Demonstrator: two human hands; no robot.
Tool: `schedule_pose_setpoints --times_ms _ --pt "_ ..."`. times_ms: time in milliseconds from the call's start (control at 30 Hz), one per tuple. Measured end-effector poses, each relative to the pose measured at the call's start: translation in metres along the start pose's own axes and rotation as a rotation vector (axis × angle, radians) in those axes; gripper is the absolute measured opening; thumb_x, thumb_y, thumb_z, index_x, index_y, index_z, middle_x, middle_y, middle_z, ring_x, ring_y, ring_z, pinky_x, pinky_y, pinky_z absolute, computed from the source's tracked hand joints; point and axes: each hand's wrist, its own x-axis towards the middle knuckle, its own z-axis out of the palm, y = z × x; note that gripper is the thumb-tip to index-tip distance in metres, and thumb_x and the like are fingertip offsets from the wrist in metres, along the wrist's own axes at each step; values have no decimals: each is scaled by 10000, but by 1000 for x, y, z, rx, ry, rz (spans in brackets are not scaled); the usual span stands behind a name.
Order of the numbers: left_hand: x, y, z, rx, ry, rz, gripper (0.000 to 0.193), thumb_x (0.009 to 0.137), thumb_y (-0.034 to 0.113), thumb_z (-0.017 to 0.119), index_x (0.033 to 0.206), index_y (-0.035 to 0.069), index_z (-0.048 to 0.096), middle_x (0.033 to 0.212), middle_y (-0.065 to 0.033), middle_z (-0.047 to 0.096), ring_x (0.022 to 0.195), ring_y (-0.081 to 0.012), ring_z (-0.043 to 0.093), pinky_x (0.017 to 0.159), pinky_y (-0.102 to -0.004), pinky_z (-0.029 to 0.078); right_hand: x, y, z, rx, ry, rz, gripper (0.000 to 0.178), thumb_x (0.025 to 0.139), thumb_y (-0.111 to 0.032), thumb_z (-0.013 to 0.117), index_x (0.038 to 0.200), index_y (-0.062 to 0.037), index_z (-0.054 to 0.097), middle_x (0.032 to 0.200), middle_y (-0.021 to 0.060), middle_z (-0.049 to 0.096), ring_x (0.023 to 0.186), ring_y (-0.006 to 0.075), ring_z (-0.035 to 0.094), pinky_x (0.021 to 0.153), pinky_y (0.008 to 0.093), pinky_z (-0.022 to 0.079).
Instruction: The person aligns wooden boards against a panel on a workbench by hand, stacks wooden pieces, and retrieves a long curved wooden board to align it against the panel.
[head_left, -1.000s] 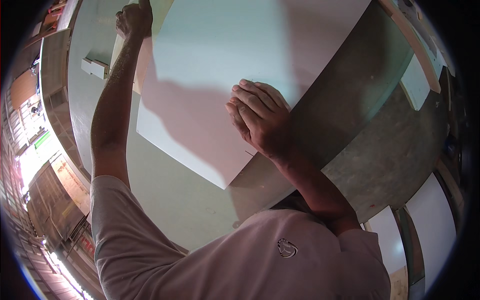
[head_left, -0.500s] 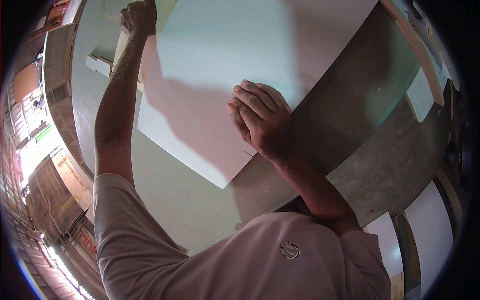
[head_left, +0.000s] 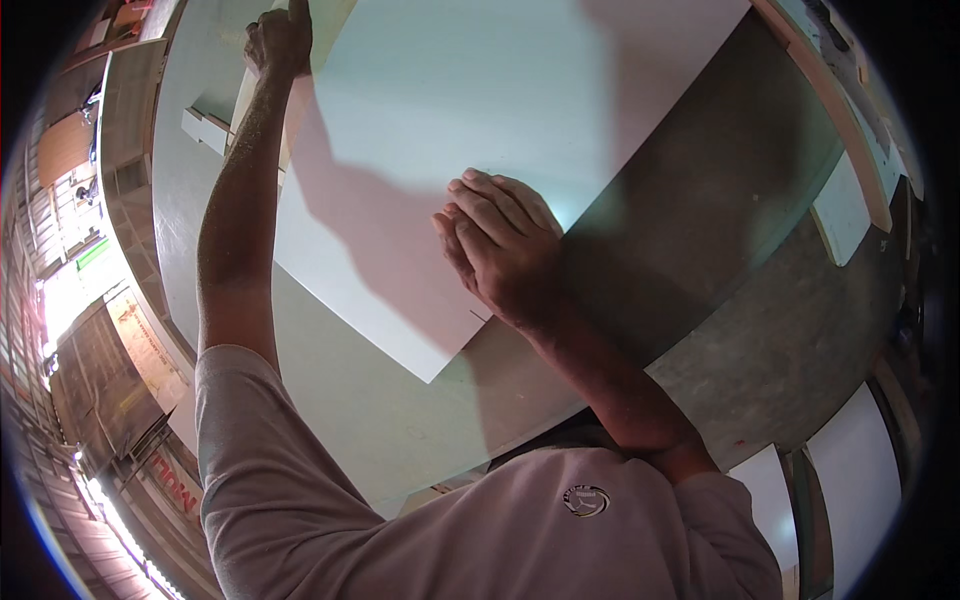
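Observation:
A large white panel (head_left: 400, 230) lies on a grey-green tabletop (head_left: 350, 420), with one corner pointing toward me. My right hand (head_left: 505, 235) rests flat near the panel's right edge, fingers straight and side by side, holding nothing. A short dark mark shows on the panel close to its near corner. At the far left, my left hand (head_left: 278, 42) is closed, its fingers curled beside a pale wooden strip (head_left: 243, 98). What those fingers grip is hidden. Dust coats my left forearm.
A small white offcut (head_left: 205, 130) sits left of my forearm. On the right are a curved wooden edge (head_left: 835, 105) and a white board piece (head_left: 842, 212). White boards (head_left: 852, 480) stand at the lower right. A brown board (head_left: 130, 175) lies beyond the table's left side.
The view has shifted slightly. My right hand and the panel's near corner appear a little further left. My left hand keeps its closed pose.

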Motion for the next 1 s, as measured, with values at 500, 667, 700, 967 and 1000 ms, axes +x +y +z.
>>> schedule_pose_setpoints --times_ms 500,667,700,967,1000 --pt "54 -56 27 151 -142 305 429 1009 386 467 1318 108 573 965 -264 712 926 -458 703 816 -604 561 0 0 21 89 126 35 172 881 -167 748 859 -1 709 987 118 709 1053 258 676 1020 407 506" --pt "46 -47 32 475 -69 493 382 1020 362 479 1251 76 584 862 -224 723 821 -457 715 737 -588 583 -9 -1 14 91 111 32 168 878 -168 751 847 -7 717 1020 138 698 1088 285 659 1018 429 509" --pt "41 -37 30 550 -105 482 435 1016 392 491 1239 34 597 937 -256 717 894 -469 706 805 -590 571 -12 0 8 99 102 48 169 887 -170 747 868 -5 714 1021 136 699 1082 285 662 1007 423 516" --pt "-67 79 -43 -125 -182 -241 769 918 529 612 1274 -149 543 1320 -361 575 1286 -478 546 1098 -522 436 -44 -1 -77 34 -56 37 137 916 -140 719 912 -4 706 1049 112 718 1084 263 685 963 414 538" --pt "-80 90 -51 -143 -214 -258 766 915 515 625 1276 -155 532 1325 -355 573 1303 -467 534 1104 -515 428 -51 -1 -91 18 -98 37 133 919 -138 715 914 -6 707 1056 109 720 1088 261 685 961 415 539"
